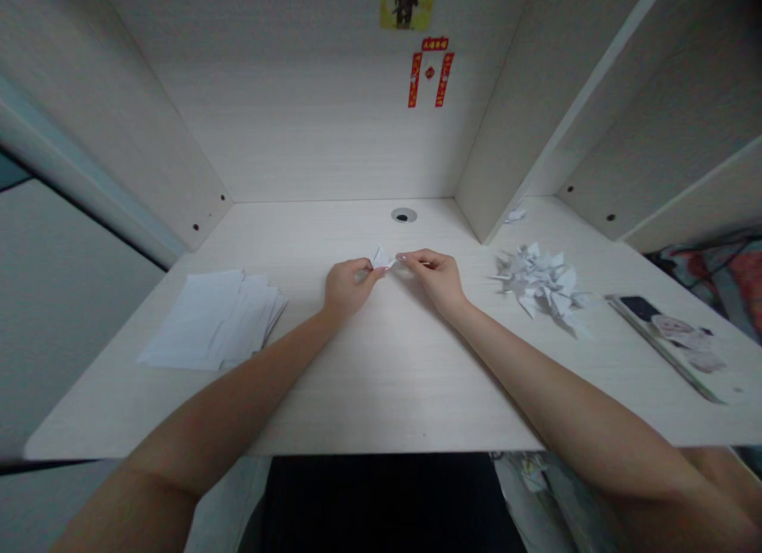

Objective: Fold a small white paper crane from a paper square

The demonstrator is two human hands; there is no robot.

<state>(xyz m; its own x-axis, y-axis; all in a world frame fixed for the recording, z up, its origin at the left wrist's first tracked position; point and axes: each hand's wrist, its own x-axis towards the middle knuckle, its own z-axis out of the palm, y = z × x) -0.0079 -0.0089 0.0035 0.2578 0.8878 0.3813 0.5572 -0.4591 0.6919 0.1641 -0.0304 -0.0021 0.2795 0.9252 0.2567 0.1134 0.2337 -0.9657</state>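
Pale wood-grain desk (381, 378) carries, toward its left edge, our stack of white paper sheets (214, 321), and near the right edge a heap of folded white paper shapes (543, 285). At mid-desk our left hand (347, 286) and right hand (436, 274) both pinch the small white folded paper piece (382, 258), fingertips closed on it; we judge that uneven pulling could tear it or skew the crease.

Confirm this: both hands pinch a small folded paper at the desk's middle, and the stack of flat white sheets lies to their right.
Wrong side. The head view shows the stack of flat white sheets left of the left hand and right hand, which pinch the small folded paper.
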